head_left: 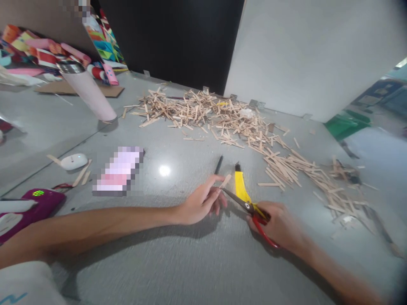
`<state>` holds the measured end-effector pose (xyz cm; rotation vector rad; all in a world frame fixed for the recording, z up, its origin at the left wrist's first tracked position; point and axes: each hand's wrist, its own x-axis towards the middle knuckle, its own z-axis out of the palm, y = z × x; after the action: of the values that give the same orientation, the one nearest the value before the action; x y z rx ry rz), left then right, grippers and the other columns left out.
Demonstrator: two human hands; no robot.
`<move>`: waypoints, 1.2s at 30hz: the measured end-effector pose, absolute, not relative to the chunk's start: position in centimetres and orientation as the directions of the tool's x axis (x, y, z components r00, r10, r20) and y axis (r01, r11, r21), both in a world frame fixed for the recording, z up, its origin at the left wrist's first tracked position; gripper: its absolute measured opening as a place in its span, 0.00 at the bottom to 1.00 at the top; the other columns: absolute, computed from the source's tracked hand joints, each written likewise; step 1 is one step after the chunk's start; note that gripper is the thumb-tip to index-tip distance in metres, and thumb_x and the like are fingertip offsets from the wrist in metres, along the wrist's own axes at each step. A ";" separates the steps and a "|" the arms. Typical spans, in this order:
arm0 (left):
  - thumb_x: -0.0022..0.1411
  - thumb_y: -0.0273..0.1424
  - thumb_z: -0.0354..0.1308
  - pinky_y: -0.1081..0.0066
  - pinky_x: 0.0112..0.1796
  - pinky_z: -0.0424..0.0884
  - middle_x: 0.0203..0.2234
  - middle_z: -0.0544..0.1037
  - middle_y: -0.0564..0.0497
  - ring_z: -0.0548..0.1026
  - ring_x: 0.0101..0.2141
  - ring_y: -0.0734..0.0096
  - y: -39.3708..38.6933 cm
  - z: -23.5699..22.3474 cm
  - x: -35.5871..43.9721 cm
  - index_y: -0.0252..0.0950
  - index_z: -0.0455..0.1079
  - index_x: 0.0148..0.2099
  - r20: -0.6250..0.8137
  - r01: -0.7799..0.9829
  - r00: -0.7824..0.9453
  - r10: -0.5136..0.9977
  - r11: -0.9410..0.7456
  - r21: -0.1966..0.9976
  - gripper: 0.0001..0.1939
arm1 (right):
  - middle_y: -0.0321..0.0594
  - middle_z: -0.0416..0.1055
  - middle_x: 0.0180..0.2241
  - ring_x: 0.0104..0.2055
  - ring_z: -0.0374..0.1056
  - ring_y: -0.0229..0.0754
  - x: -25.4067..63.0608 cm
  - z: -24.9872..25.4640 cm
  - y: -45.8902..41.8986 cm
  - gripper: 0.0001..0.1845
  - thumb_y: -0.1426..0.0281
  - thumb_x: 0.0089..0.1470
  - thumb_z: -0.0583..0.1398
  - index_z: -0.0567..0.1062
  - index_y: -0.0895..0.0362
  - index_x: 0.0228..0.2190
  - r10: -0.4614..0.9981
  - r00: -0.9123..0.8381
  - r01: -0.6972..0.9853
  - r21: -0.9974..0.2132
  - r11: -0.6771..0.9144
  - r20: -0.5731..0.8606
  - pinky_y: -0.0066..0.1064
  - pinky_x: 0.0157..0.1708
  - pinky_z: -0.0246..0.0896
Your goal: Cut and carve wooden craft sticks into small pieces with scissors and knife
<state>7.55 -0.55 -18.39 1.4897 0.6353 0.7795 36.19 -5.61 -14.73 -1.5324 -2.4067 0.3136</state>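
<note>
My left hand pinches a short wooden stick piece between thumb and fingers just above the grey table. My right hand grips red-handled scissors, whose dark blades reach left to the stick at my left fingertips. A yellow utility knife lies on the table just behind the scissors, and a black pen lies beside it.
A long heap of cut wooden sticks runs from the back centre to the right edge. A pink cylinder stands at the back left, with a white mouse-like device, a blurred patch and a magenta device on the left.
</note>
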 end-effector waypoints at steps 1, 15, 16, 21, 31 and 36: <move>0.85 0.47 0.44 0.75 0.26 0.70 0.38 0.81 0.47 0.78 0.27 0.73 -0.5 -18.4 7.5 0.39 0.57 0.67 0.095 -0.057 0.619 0.780 -0.076 0.996 0.20 | 0.35 0.71 0.21 0.22 0.63 0.38 36.2 -14.7 -5.6 0.16 0.64 0.61 0.63 0.71 0.53 0.23 0.911 -0.402 0.852 -0.326 0.410 0.096 0.30 0.26 0.53; 0.85 0.44 0.43 0.75 0.26 0.69 0.36 0.80 0.49 0.76 0.27 0.75 -0.4 -18.3 7.5 0.39 0.57 0.64 0.089 -0.084 0.626 0.775 -0.047 0.995 0.17 | 0.35 0.71 0.20 0.23 0.65 0.38 36.6 -15.4 -5.2 0.15 0.70 0.60 0.59 0.72 0.54 0.21 0.905 -0.414 0.838 -0.348 0.420 0.096 0.30 0.27 0.54; 0.85 0.44 0.43 0.75 0.26 0.69 0.36 0.80 0.49 0.76 0.27 0.75 -0.4 -18.3 7.5 0.39 0.57 0.64 0.090 -0.084 0.628 0.773 -0.047 0.995 0.17 | 0.35 0.71 0.20 0.23 0.64 0.38 36.6 -15.5 -5.2 0.15 0.70 0.60 0.59 0.72 0.54 0.21 0.905 -0.414 0.837 -0.348 0.421 0.098 0.30 0.27 0.54; 0.85 0.45 0.44 0.74 0.26 0.68 0.36 0.80 0.49 0.76 0.26 0.75 -0.3 -18.6 7.5 0.40 0.57 0.64 0.088 -0.096 0.634 0.768 -0.035 0.995 0.17 | 0.34 0.70 0.19 0.22 0.63 0.38 36.7 -15.7 -5.2 0.15 0.73 0.59 0.59 0.70 0.53 0.20 0.910 -0.402 0.840 -0.355 0.410 0.100 0.31 0.26 0.52; 0.85 0.46 0.43 0.72 0.29 0.65 0.28 0.71 0.58 0.67 0.25 0.75 -0.1 -17.9 7.1 0.41 0.56 0.62 0.083 -0.158 0.724 0.685 0.048 0.986 0.16 | 0.34 0.71 0.20 0.20 0.62 0.37 37.5 -17.3 -5.5 0.14 0.76 0.58 0.58 0.71 0.54 0.22 0.845 -0.472 0.809 -0.256 0.529 0.252 0.31 0.26 0.52; 0.84 0.49 0.46 0.70 0.31 0.67 0.28 0.70 0.58 0.69 0.26 0.73 0.0 -17.5 6.9 0.42 0.55 0.57 0.106 -0.211 0.794 0.598 0.107 0.972 0.17 | 0.31 0.65 0.18 0.19 0.56 0.36 37.5 -17.2 -5.3 0.16 0.77 0.59 0.58 0.67 0.53 0.21 0.737 -0.544 0.736 -0.192 0.649 0.402 0.32 0.24 0.47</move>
<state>6.93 -0.01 -17.51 1.3390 0.3516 0.6138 37.50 -5.26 -17.19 -1.1535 -2.4188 0.0010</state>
